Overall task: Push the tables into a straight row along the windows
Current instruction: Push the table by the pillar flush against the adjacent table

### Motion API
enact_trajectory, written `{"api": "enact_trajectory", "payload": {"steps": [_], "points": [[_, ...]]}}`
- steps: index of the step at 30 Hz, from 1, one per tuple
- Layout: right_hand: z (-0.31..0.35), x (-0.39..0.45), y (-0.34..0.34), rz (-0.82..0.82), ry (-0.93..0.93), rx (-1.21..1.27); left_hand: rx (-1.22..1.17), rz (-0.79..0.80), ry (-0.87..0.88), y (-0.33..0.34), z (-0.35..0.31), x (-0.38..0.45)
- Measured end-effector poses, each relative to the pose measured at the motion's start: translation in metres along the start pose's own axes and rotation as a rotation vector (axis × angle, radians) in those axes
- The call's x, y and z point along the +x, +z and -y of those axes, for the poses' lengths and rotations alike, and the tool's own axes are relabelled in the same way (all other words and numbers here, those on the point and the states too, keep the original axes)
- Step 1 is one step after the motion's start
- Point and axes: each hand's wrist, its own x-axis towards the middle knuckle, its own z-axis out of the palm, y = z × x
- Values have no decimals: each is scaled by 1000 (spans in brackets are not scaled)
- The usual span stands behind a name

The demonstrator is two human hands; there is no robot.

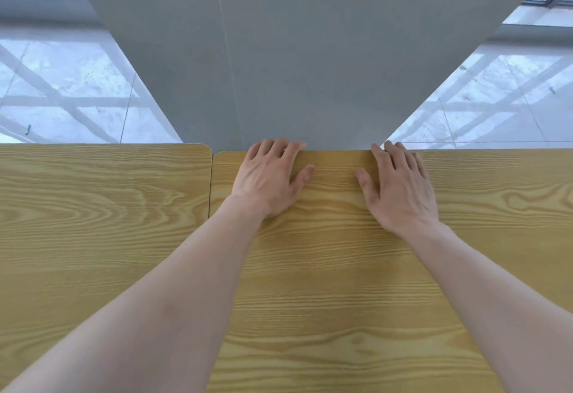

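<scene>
**Middle table just shy of lining up with its neighbour**

Two tables are seen from above, side by side, both with yellowish wood-grain laminate tops and rounded corners. The table being worked on (pixel 325 268) fills the middle and right of the view, and the neighbouring table (pixel 102 222) sits to its left with only a thin seam between them. Beyond the far edges there's a wide grey pillar or wall panel (pixel 310 51), with glossy pale floor tiles (pixel 77 82) and window frames to either side.

Both hands are laid palm down on the worked table near its far edge. The left hand (pixel 269 175) has its fingers curled over that far edge, thumb spread out flat on top, so the grip looks hooked over the lip. The right hand (pixel 400 188) is likewise placed, fingers reaching to or over the far edge, thumb splayed; whether those fingertips wrap the edge can't quite be told.

The key bit: the far edge of the worked table sits slightly nearer the person than the far edge of the neighbouring table, so a small step shows at the seam. The row's long axis runs left to right and the hands sit straight across it, the left one closer to the seam. A short shove straight away toward the windows would probably be needed to close that step, kept even so the table isn't skewed.
</scene>
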Motion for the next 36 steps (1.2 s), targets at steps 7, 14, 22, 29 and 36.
{"api": "enact_trajectory", "payload": {"steps": [7,14,22,29,36], "points": [[19,-103,-2,2,-2,84,31,-138,-51,-2,-19,-89],[25,-217,8,-10,-107,116,37,-146,-160,27,-75,-218],[-14,-390,25,-70,-139,134,-3,-182,-245,81,-172,-382],[-21,-446,47,-62,-159,120,7,-154,-280,106,-195,-435],[-18,-442,46,-93,-133,110,-30,-168,-285,104,-193,-430]]}}
